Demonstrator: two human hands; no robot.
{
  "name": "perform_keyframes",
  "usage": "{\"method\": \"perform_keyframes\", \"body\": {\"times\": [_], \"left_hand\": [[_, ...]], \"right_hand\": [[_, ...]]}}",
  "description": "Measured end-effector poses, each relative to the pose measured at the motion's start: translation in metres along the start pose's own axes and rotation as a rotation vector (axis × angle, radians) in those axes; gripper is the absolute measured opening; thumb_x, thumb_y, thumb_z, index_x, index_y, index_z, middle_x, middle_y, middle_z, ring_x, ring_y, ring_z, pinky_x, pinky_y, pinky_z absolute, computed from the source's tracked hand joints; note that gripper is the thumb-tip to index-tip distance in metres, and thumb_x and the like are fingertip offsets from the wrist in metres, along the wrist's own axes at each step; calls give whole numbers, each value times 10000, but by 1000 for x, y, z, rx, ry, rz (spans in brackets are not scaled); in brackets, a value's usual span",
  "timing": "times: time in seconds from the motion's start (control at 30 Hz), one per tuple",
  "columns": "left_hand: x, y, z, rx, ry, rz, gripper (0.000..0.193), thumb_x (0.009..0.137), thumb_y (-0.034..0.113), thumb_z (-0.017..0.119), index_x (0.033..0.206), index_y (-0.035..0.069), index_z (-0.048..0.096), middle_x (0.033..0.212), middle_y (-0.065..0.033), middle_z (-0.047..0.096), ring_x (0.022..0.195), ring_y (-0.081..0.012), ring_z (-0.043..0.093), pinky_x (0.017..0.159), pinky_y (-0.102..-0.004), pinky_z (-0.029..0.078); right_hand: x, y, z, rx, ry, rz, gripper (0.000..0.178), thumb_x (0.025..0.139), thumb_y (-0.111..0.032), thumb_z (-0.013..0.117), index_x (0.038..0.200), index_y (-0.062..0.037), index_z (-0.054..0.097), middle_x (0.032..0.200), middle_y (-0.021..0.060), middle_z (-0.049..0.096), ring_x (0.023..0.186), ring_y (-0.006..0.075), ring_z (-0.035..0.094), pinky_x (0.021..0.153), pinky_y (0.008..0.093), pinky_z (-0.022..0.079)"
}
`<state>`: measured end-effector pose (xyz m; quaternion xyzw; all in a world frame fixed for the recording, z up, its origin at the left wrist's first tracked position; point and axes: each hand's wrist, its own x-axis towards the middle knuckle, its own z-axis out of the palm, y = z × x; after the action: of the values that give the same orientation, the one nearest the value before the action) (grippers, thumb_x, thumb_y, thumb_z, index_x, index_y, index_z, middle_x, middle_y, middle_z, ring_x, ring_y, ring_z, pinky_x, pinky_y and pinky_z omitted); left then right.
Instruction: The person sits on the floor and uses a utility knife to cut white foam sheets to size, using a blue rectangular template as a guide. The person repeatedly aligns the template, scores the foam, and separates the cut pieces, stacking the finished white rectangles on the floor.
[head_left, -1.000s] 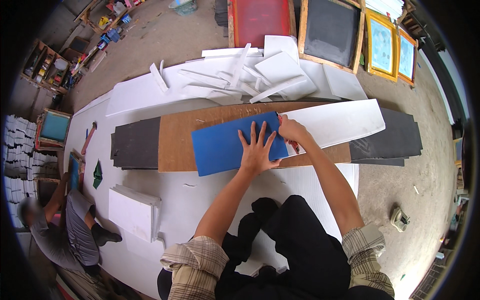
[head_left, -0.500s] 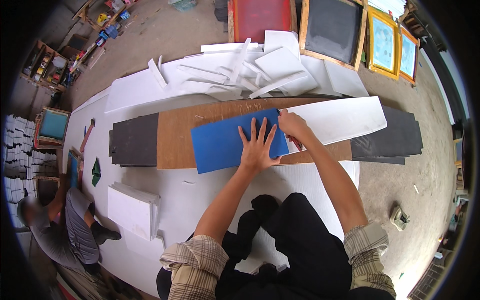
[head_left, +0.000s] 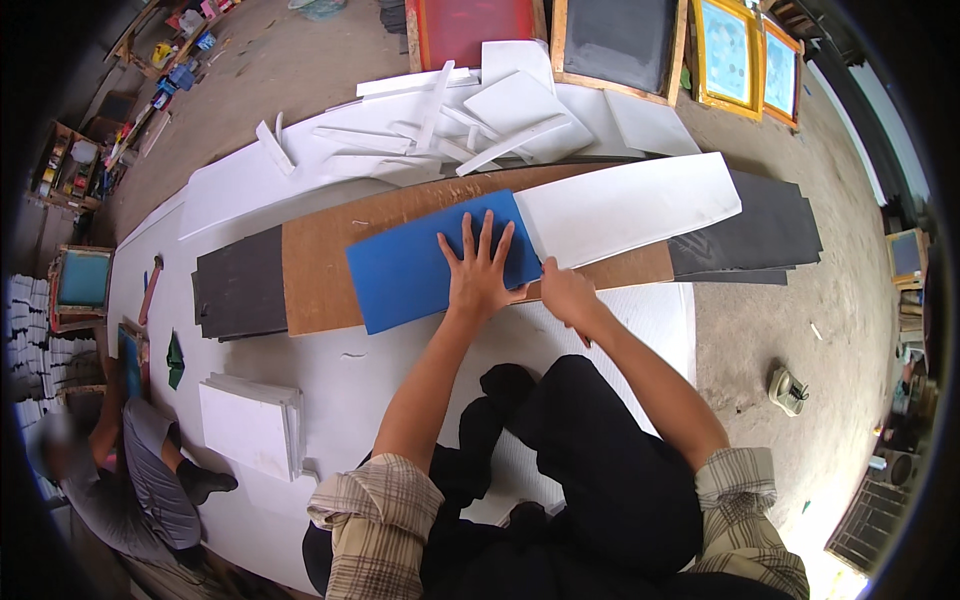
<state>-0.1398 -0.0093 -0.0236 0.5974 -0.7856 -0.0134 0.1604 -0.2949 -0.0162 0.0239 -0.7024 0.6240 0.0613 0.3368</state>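
A blue rectangular board (head_left: pixel 400 270) lies at a slant across a brown board (head_left: pixel 320 230). My left hand (head_left: pixel 480 278) presses flat on the blue board, fingers spread. Under its right end runs a long white sheet (head_left: pixel 635 210), which reaches out to the right. My right hand (head_left: pixel 568 298) is closed round a slim red utility knife (head_left: pixel 586 341), mostly hidden in the fist. Its tip end is by the blue board's right edge, close to the lower corner. Dark grey boards (head_left: pixel 242 285) stick out from both ends of the brown board.
White offcut strips (head_left: pixel 430 110) lie heaped beyond the boards. Framed screens (head_left: pixel 615 50) lean at the back. A stack of white sheets (head_left: pixel 250 425) sits at the left, near another person (head_left: pixel 130 480) seated on the floor. A shoe (head_left: pixel 787 392) lies at the right.
My right hand has moved with the knife toward me, down along the blue board's right edge. My left hand stays pressed on the board. The whole view has shifted slightly.
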Motion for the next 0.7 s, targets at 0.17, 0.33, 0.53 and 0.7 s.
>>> {"method": "perform_keyframes", "body": {"times": [0.17,0.33,0.53,0.7], "left_hand": [[0,6,-5,-9,-65,-8,999,536,441,745,1366,173,259,1423,-134,174,1305,-405,107,906,-723,117],[0,4,-7,6,-75,-10,998,530,443,746,1362,162,271,1422,-137,175,1306,-405,104,928,-709,98],[3,4,-7,1,-67,1,993,534,467,731,1361,159,276,1421,-145,179,1305,-409,103,960,-681,72],[3,0,-5,-14,-81,-4,979,543,489,709,1357,155,280,1421,-166,173,1309,-403,108,1001,-634,72]], "right_hand": [[-17,23,38,-41,149,11,231,898,-197,367,1023,-5,391,741,231,610,731,396,617,633,513,477],[-23,27,58,-90,227,1,182,907,-199,357,978,-33,378,677,208,607,650,392,616,550,504,485],[-28,34,65,-69,219,37,192,904,-231,370,953,-46,371,689,210,610,675,394,617,582,518,477],[-31,36,45,-97,157,-20,210,899,-236,377,965,-39,404,713,223,607,676,403,613,586,510,477]]}}
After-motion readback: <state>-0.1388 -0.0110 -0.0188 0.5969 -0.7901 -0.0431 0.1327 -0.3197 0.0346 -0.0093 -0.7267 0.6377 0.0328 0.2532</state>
